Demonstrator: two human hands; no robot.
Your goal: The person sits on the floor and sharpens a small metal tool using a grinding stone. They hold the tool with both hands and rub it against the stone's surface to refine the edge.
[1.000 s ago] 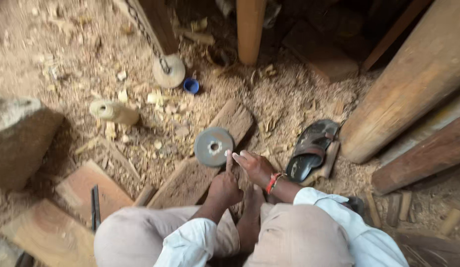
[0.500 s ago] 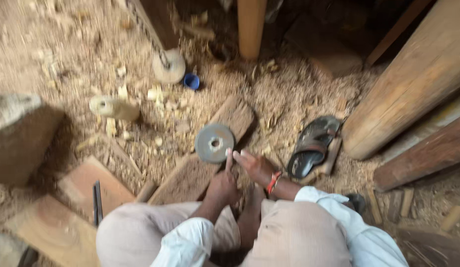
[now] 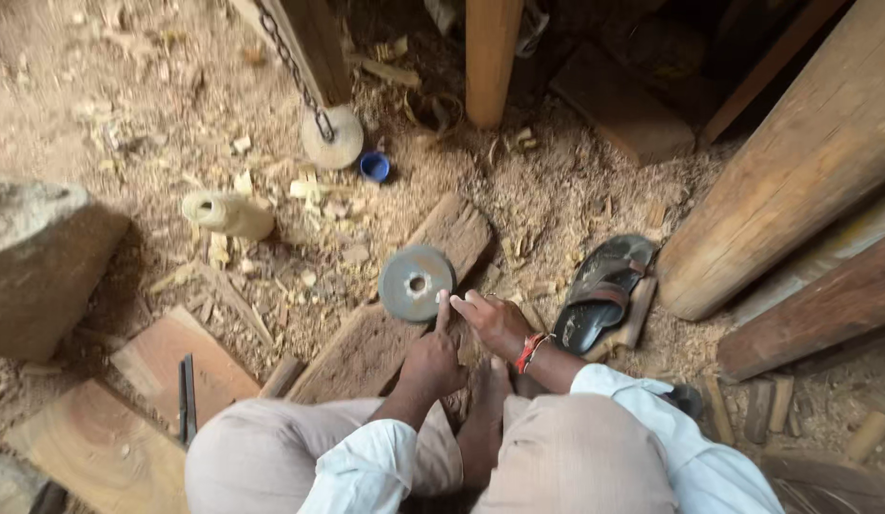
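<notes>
Grey and round, the grinding disc [image 3: 416, 283] lies flat on a weathered plank [image 3: 395, 314] just ahead of the fingers. On the left hand [image 3: 433, 362] 1 finger is stretched out, its tip touching the disc's near rim, the others curled in; nothing is clamped. Just beside it, the right hand [image 3: 495, 322] lies with fingers loosely together, tips near the disc's right edge. Beyond the right hand's far side rests a dark sandal [image 3: 604, 290] on sawdust.
</notes>
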